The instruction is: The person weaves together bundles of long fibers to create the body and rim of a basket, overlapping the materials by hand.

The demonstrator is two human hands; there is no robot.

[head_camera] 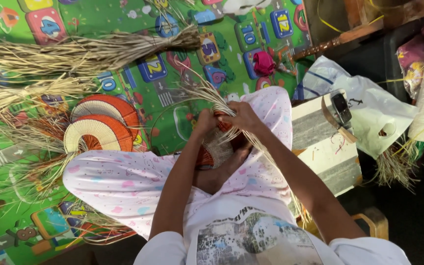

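Head view, the only one: person sits cross-legged on a green play mat, weaving.

Left hand and right hand are close together over the lap, both with fingers closed on pale straw strands at the top edge of a half-woven fan. Left pinches the strands near the rim; right grips them just beside it. Exact finger contact is partly hidden by the hands themselves.

The fan in work rests on the foot and lap, orange and cream, with loose strand ends fanning out up and to the right.

Progress, my read: body of this piece is woven partway and the rim is unfinished, with many free ends left to work in or trim. Two finished-looking fans, orange with cream bands, lie overlapped on the mat just beside the left knee. A big bundle of raw straw lies further out, so plenty of stock is unused.

Containers: white plastic bag at right, contents not visible. Striped board beside the right knee carries a small phone and a curved blade.
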